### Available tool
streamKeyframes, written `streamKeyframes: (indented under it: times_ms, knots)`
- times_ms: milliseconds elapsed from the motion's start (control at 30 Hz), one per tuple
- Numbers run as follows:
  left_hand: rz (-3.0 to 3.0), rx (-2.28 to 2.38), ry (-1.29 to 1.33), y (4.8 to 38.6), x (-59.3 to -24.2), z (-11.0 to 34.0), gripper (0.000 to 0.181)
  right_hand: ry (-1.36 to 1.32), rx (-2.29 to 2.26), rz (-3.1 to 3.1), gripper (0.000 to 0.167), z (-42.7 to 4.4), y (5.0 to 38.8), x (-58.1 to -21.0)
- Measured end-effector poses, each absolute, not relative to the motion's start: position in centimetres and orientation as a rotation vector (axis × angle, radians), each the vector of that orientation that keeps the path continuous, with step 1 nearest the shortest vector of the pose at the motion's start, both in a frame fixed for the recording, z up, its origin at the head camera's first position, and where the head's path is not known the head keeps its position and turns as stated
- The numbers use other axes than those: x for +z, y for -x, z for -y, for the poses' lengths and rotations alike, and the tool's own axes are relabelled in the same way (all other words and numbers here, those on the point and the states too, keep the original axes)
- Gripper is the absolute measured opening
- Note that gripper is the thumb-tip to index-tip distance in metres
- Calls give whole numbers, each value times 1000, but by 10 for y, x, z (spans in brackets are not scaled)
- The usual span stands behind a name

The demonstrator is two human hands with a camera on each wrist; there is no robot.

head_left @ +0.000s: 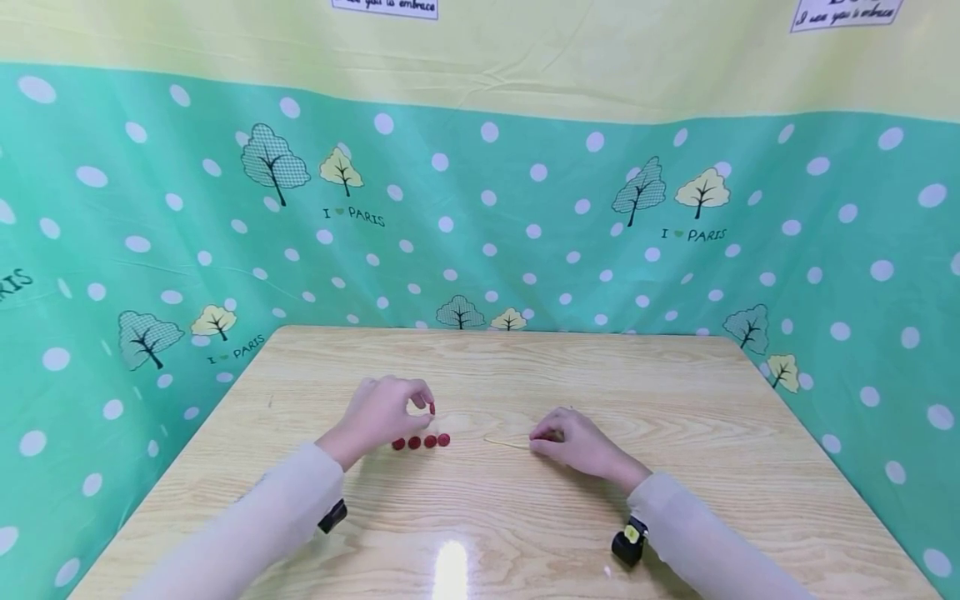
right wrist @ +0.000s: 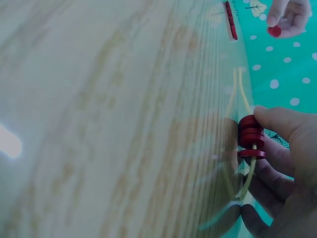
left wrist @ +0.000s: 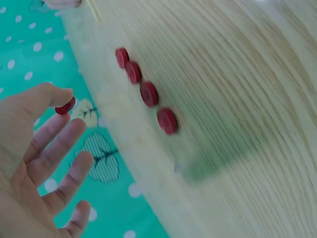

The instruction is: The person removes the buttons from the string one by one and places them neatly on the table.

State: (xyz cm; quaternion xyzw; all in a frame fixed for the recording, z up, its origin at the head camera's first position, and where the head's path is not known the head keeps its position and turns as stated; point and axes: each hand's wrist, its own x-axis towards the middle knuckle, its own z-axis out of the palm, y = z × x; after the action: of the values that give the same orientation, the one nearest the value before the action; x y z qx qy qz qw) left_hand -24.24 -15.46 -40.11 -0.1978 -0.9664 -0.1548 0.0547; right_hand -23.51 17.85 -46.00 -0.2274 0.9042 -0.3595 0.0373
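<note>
Between thumb and forefinger my left hand (head_left: 384, 410) (left wrist: 47, 144) pinches one red button (left wrist: 65, 105), held above the table. Just below it in the head view, several red buttons (head_left: 430, 441) (left wrist: 149, 94) lie in a row. To the right, my right hand (head_left: 577, 443) (right wrist: 285, 168) pinches a small stack of red buttons (right wrist: 251, 131) threaded on a pale yellow cord (right wrist: 248, 176). One threaded button (right wrist: 252, 154) sits slightly apart from the stack. The cord's free end (head_left: 504, 442) points left toward the row.
The light wood table (head_left: 465, 375) has a bright reflection near its front edge. A green dotted curtain (head_left: 517, 208) hangs behind and at both sides. A dark wrist device (head_left: 628, 543) shows under the right sleeve, another (head_left: 332, 517) under the left.
</note>
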Motion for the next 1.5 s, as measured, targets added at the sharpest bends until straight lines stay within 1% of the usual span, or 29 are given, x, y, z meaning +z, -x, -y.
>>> streamKeyframes:
  times_ms: [200, 700, 867, 1033, 1500]
  knots:
    - [2933, -426, 571, 240, -403, 174, 12, 694, -1106, -2774, 11, -179, 236, -461]
    - [3003, -437, 504, 225, -421, 215, 9, 673, -1120, -2767, 13, -180, 237, -463]
    - [3045, -445, 472, 222, -429, 220, 12, 673, -1118, -2766, 13, -180, 237, -462]
    - [3057, -476, 461, 220, -435, 223, 11, 675, -1122, -2761, 12, -179, 236, -461]
    - [3031, -443, 468, 216, -434, 224, 13, 686, -1118, -2761, 13, -180, 237, -463]
